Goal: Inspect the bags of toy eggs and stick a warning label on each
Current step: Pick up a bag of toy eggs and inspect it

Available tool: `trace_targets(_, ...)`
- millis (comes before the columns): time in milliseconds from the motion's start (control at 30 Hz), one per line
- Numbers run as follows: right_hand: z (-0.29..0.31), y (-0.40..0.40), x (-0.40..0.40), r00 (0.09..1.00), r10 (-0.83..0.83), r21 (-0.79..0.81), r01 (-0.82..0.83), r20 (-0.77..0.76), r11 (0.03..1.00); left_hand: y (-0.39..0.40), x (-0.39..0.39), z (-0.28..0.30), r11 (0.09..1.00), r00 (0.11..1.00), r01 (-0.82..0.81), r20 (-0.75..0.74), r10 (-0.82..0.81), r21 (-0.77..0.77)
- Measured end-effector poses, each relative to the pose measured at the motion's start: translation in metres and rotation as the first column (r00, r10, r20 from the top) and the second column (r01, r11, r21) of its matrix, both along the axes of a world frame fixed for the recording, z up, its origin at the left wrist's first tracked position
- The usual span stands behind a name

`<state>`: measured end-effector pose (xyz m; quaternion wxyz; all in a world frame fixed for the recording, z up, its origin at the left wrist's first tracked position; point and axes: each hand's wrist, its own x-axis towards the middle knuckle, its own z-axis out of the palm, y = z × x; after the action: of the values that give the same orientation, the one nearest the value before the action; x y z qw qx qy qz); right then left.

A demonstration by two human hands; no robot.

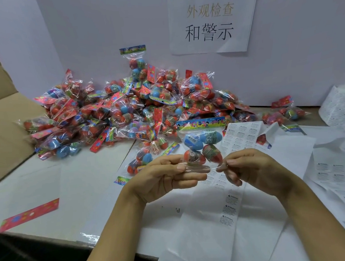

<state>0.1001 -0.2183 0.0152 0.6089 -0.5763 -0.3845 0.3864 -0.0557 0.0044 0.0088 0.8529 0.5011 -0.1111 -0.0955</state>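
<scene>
I hold one bag of toy eggs (201,142) up in the middle of the frame, above the white surface (85,176). My left hand (166,177) has its grip closed on the bag's lower left edge, thumb on top and fingers stretched beneath the clear plastic. My right hand (248,170) pinches the lower right corner of the same bag between thumb and fingertips, the other fingers curled below. The bag hangs upright between my grips, its colourful header card (200,123) at the top, two blue eggs (211,137) above and two red eggs (194,156) below, each with a printed sticker whose text I cannot read. Behind it, across the middle of the frame, lies a big pile of bagged eggs (125,107) heaped against the white back wall (101,29). One more bag (141,159) lies on the surface just left of my left hand. Sheets of warning labels (241,135) lie to the right of the held bag, and a long strip of label backing (229,209) runs down the surface under my hands. At the right edge stands a roll of labels (339,106). A paper sign (211,21) with printed characters hangs on the wall at upper right. A cardboard box flap (3,120) fills the left edge, and a loose red header card (29,214) lies at lower left.
</scene>
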Motion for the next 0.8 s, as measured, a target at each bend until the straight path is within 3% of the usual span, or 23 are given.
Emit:
trace_targets(100,-0.003,0.003,0.002,0.985,-0.171,0.024,0.172,-0.020,0.985,0.000,0.001,-0.001,0.998,0.999,-0.052,0.010,0.052,0.018)
trace_targets(233,-0.004,0.011,-0.003,0.924,-0.342,0.091,0.360,-0.169,0.929,-0.001,0.004,-0.003,0.995,0.995,-0.100,-0.024,0.101,0.029)
trace_targets(400,-0.009,0.025,-0.018,0.901,-0.427,0.086,0.421,0.075,0.903,-0.008,0.006,-0.007,0.995,0.995,-0.024,-0.099,0.033,0.095)
trace_targets(567,-0.008,0.027,-0.022,0.875,-0.484,0.115,0.482,-0.005,0.869,-0.008,0.008,-0.008,0.993,0.989,-0.029,-0.141,0.045,0.117)
trace_targets(667,-0.009,0.028,-0.021,0.876,-0.481,0.100,0.482,-0.029,0.871,-0.011,0.014,-0.010,0.985,0.968,-0.139,-0.196,0.157,0.102)
trace_targets(800,-0.013,0.030,-0.024,0.892,-0.452,0.056,0.450,0.024,0.891,-0.014,0.019,-0.011,0.927,0.913,-0.362,-0.164,0.373,0.095)
